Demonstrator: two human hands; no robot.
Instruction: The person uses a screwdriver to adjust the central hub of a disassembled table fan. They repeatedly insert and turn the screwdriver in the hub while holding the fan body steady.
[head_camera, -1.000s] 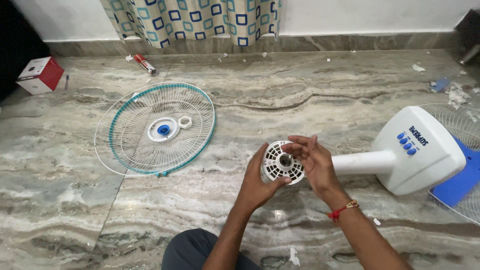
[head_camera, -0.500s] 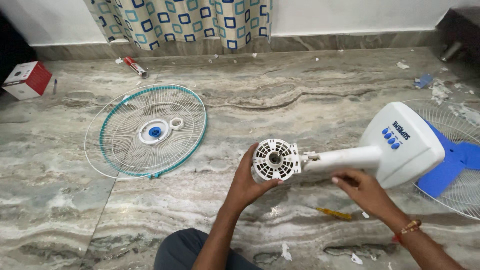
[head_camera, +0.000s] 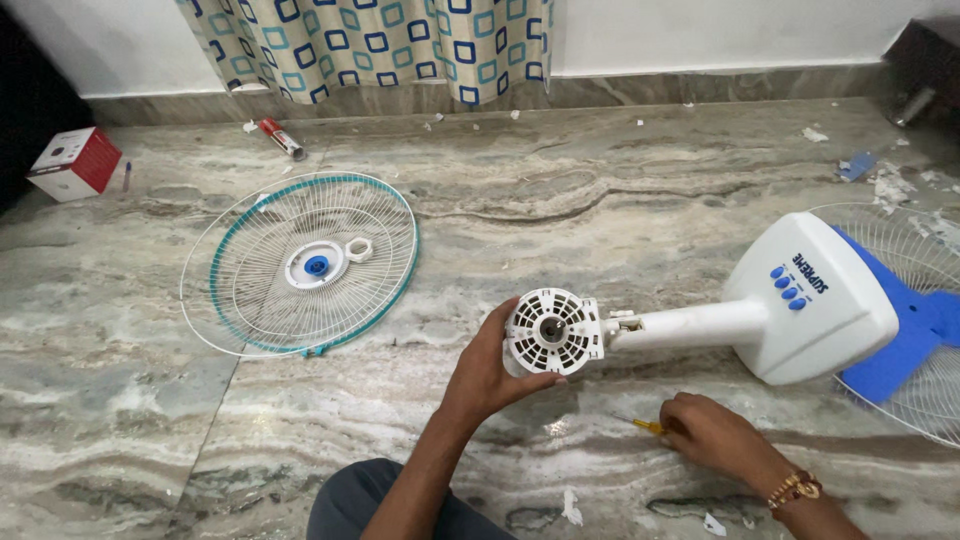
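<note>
- Risk: the white vented plastic fan motor housing (head_camera: 553, 331) is held up off the floor by the left hand (head_camera: 487, 372) alone. It's gripped only round its left rim, so if that grip eases it could roll or drop onto the grey veined marble floor (head_camera: 600, 200) and knock the bare shaft at its centre.
- Risk: the white fan neck and base w/ blue buttons (head_camera: 800, 300) hangs its weight on the right end, pulling sideways on the held end. Looks like a twist risk at the joint beside the housing.
- Risk: the small yellow-handled tool (head_camera: 648, 427) lies under the right hand (head_camera: 715, 438), mostly hidden. A pinch on the thin end could slip and skid it along the floor.
- Risk: the loose white ring nut (head_camera: 358, 248) sits on the round teal-rimmed wire fan guard (head_camera: 300, 265), far left. It's well apart from both hands and easy to lose track of.
- Left hand pose: forearm comes up from near centre, palm cupped behind the housing, fingers wrapped round its left edge, thumb under. Closed on it firmly.
- Right hand pose: low, resting at the floor near right, knuckles up, fingers curled down over the tool. Can't tell if it's actually pinched yet or just touched.
- Blue fan blade on a second wire guard (head_camera: 905, 345) lies far right, behind the base.
</note>
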